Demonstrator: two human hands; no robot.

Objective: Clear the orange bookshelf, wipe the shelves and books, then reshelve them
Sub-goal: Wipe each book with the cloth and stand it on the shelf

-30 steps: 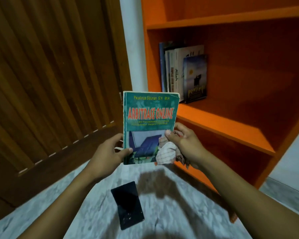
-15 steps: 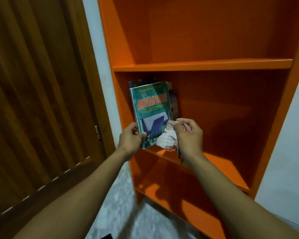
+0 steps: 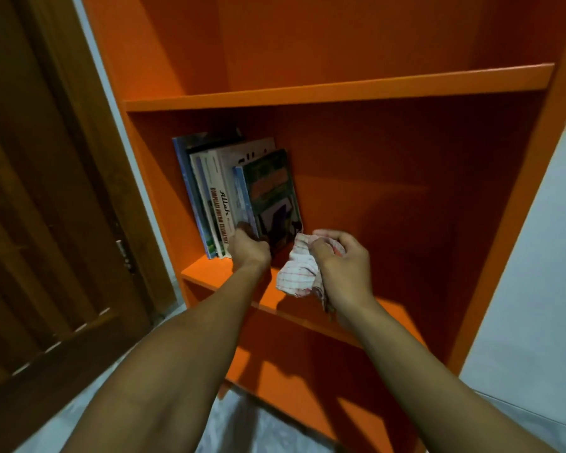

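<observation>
Seating green book (image 3: 272, 197) upright at right end of book row (image 3: 209, 204) on middle shelf (image 3: 206, 273): left hand (image 3: 249, 250) gripped its lower edge, likely steadying it. Right hand (image 3: 337, 259) kept checked cloth (image 3: 298, 273) bunched in closed grip, just beside book, presumably ready for next wipe.

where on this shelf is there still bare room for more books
Free: the shelf from the green book rightward to the right side panel, past the right hand and its cloth. The shelf above shows nothing on it. Crowded: the left corner, where the books stand packed and the left hand grips the green one.
</observation>
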